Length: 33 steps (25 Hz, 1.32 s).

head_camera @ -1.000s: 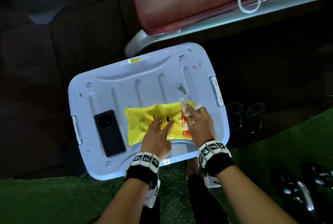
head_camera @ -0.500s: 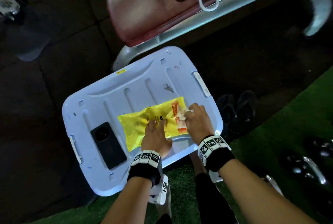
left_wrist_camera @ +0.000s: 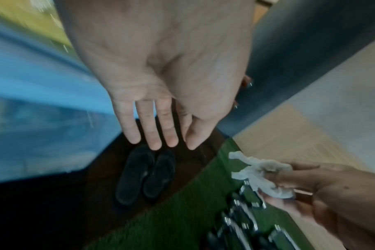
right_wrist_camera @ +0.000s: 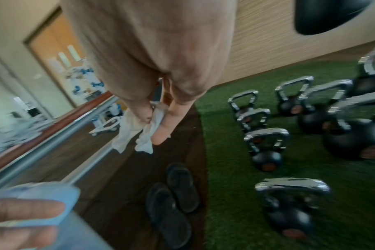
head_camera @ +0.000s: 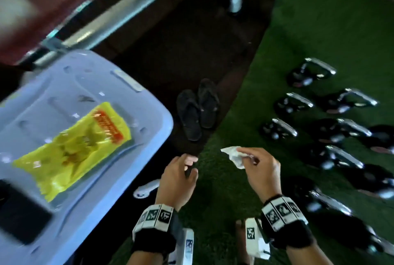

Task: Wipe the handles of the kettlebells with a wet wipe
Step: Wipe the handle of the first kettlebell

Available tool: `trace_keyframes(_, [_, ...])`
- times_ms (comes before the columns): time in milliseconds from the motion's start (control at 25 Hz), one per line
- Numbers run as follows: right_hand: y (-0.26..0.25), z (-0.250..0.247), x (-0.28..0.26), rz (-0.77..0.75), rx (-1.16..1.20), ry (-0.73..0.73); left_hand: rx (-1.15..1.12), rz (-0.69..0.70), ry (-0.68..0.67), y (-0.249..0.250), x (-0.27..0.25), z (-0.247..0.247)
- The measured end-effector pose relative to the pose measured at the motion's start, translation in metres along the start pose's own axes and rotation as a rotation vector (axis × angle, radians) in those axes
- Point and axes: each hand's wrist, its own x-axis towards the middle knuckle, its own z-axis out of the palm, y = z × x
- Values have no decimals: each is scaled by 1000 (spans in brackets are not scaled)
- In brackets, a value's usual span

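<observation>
Right hand (head_camera: 261, 172) raised over the green turf (head_camera: 319, 30), fingers pinched together on a crumpled white wet wipe (head_camera: 234, 155); same clamp seen from the right wrist, wipe (right_wrist_camera: 137, 135) dangling below the fingertips. Left hand (head_camera: 178, 179) beside it, holding nothing, fingers straight and slightly apart in the left wrist view (left_wrist_camera: 152, 128). Black kettlebells (head_camera: 279, 129) with chrome handles standing in rows on the turf, off to the right of the wipe and apart from it. Pair of black flip-flops (head_camera: 198, 108) on the dark floor strip at the turf's edge. Yellow wipes packet (head_camera: 70, 149) lying on the pale blue bin lid (head_camera: 106, 77), a dark phone (head_camera: 19, 215) near the lid's near corner. Motion blur throughout.
</observation>
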Motion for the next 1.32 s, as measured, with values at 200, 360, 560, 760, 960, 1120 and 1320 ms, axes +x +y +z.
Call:
trace_keyframes(200, [167,-41,14,158,26,93,-15,21,-266,-23,64,168])
trace_keyframes(360, [275,-29,31,-4,9,64,-15,16,-290,-65,128,288])
trace_keyframes(560, [342,-10,50,-264,-46,90,-75,141,-240,-104,198,379])
trace_keyframes(760, [372,7,57,-379,-88,198,-91,397,-192,-119,246,420])
trace_keyframes(960, [394,30,56,-449,-99,380,-24,546,-303,-119,274,427])
trace_keyframes(1120, [392,46,51,-486,-119,426,71,578,-264,-117,268,428])
trace_keyframes(1320, [381,62,61,-551,-158,443,96,566,-250,-111,262,428])
